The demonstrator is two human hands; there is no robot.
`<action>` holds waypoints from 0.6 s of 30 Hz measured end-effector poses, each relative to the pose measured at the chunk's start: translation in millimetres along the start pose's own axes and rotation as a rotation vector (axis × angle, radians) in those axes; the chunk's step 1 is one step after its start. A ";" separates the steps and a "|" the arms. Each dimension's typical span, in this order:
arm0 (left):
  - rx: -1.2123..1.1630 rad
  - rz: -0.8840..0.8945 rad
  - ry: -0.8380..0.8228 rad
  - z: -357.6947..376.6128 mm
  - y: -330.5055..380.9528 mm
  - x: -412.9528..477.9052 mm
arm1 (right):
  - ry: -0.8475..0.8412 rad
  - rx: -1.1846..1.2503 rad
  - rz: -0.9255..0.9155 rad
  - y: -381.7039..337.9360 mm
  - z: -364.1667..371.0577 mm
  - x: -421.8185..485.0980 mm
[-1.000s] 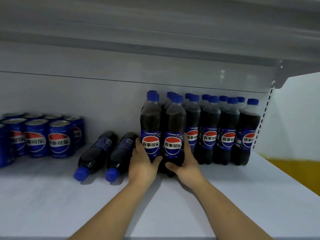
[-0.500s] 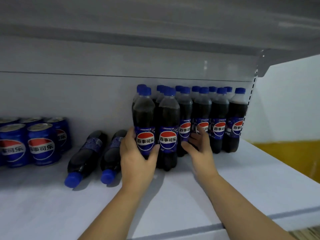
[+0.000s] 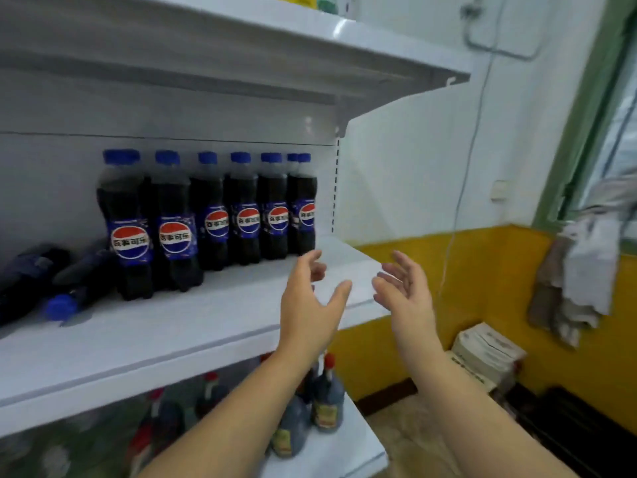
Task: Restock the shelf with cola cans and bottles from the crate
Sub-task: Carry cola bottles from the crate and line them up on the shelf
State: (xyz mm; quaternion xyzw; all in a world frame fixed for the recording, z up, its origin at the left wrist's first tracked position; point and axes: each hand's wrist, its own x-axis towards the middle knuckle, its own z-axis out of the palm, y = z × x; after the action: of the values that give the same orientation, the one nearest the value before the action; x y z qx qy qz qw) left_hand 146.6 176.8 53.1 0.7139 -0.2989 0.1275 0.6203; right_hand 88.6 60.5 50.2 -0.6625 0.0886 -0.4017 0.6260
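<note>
Several upright cola bottles (image 3: 210, 219) with blue caps and blue labels stand in rows on the white shelf (image 3: 165, 343). Two more cola bottles (image 3: 51, 281) lie on their sides at the far left, caps toward me. My left hand (image 3: 310, 301) hangs in the air in front of the shelf's right end, fingers relaxed and empty. My right hand (image 3: 403, 291) floats just past the shelf's right edge, palm turned inward, also empty. Neither hand touches a bottle. No cans or crate are in view.
An upper shelf (image 3: 310, 53) overhangs the bottles. The lower shelf holds red-capped bottles (image 3: 324, 398). To the right are a yellow and white wall, a hanging cable (image 3: 462, 188), cloths (image 3: 579, 267) by a window frame, and stacked boxes (image 3: 486, 353) on the floor.
Both hands have let go of the front bottles and pulled back to the right, off the shelf. The view has swung right and down, so the cans have left the frame.
</note>
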 end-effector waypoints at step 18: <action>-0.309 -0.116 -0.707 398.8 72.6 -144.8 | 0.772 -0.221 0.234 34.9 -404.4 -63.8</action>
State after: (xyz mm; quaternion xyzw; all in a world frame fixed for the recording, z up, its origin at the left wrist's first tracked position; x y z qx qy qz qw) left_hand -85.4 -171.7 -47.1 0.6278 -0.4690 -0.2078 0.5854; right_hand -200.2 -213.6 -51.1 -0.5120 0.4339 -0.5346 0.5136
